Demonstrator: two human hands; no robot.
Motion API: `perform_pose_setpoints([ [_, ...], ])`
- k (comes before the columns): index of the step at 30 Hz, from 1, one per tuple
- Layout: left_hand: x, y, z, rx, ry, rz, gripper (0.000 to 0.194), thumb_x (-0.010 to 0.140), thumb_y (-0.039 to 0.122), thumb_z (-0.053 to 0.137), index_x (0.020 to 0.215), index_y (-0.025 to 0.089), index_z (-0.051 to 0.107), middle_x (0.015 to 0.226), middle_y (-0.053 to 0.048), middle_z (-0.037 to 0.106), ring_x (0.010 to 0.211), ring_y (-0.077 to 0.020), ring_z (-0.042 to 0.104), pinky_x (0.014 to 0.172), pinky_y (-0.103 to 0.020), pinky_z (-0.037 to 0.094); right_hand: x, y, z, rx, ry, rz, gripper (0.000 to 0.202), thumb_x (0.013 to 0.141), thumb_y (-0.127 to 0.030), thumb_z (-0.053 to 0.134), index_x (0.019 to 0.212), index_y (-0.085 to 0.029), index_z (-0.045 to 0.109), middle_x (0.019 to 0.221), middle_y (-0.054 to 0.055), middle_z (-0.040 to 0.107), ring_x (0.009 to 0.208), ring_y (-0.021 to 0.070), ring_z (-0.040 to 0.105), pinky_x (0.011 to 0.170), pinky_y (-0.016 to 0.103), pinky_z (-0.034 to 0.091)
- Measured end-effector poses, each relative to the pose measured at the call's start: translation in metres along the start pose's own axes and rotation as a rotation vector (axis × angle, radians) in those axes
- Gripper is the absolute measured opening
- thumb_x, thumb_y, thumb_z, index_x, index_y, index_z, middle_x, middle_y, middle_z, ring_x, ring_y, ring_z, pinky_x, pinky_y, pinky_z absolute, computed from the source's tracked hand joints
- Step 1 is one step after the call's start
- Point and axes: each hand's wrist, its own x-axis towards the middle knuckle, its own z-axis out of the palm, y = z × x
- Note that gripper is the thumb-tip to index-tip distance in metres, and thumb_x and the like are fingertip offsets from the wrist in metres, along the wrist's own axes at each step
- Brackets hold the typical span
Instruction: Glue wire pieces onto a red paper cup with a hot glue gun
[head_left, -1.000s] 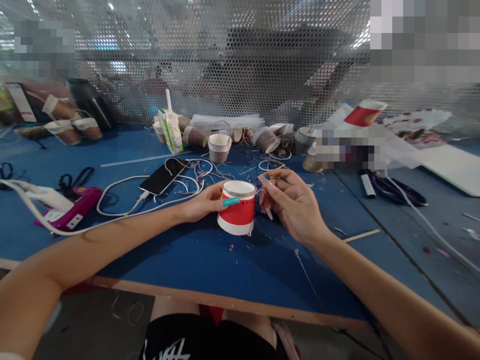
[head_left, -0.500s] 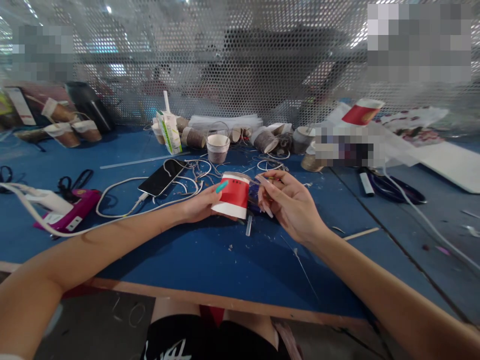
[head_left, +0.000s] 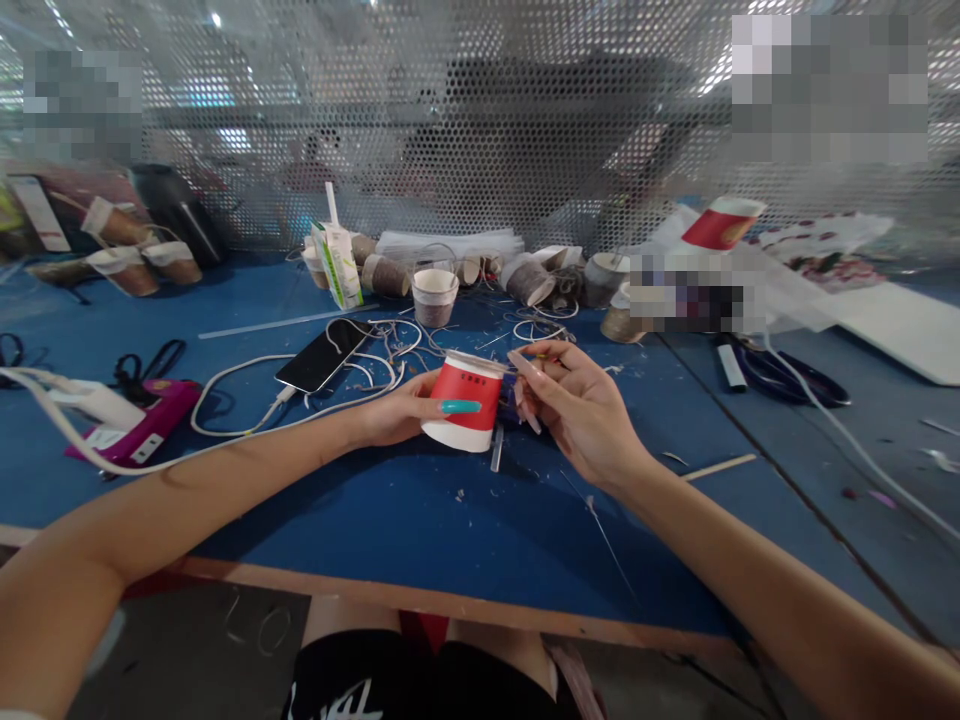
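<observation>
My left hand [head_left: 401, 408] is closed around a red and white paper cup [head_left: 461, 425], its teal-nailed thumb lying across the red band. The cup is tilted, and its wider white end points down toward me. Small dark print shows near the narrower upper end. Just right of that end, my right hand [head_left: 574, 400] pinches thumb against fingers. Something thin runs from the cup's edge to these fingertips, too fine to make out. Behind the fingers lies a dark blue object, mostly hidden. A short clear strip [head_left: 497, 448] lies on the table below the cup.
A phone [head_left: 322, 357] on a white cable lies left of the cup. Beyond stand a twine-wrapped cup bucket [head_left: 434, 297], several similar cups and a drink carton [head_left: 339, 265]. A magenta power block [head_left: 146, 425] is at left. Blue-handled scissors [head_left: 787, 372] lie at right.
The cup has turned and tipped a little in my left hand, and the left thumb has slid further across it. My right hand stays almost in place.
</observation>
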Motion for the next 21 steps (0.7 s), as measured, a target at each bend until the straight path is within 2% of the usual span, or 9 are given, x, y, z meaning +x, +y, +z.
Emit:
perform_pose_setpoints([
  [7,-0.0005,-0.001,-0.0015,0.032,-0.004,0.009,0.057,0.06,0.032,0.089,0.112,0.017,0.069,0.102,-0.01,0.076,0.09,-0.023,0.071,0.089,-0.037,0.05,0.0008,0.0019,0.0006,-0.003,-0.018,-0.009,0.041,0.078,-0.047,0.08,0.095,-0.021,0.053,0.062,-0.006,0.06,0.048,0.0069,0.053,0.041,0.023,0.034],
  [21,-0.001,0.0007,0.0011,0.065,-0.025,0.021,0.061,0.057,0.032,0.091,0.112,0.017,0.069,0.104,-0.011,0.076,0.092,-0.0231,0.072,0.089,-0.037,0.054,0.0003,0.0042,0.0015,-0.004,-0.023,0.0,0.039,0.08,-0.046,0.078,0.096,-0.021,0.054,0.061,-0.007,0.059,0.046,0.0067,0.051,0.041,0.023,0.032],
])
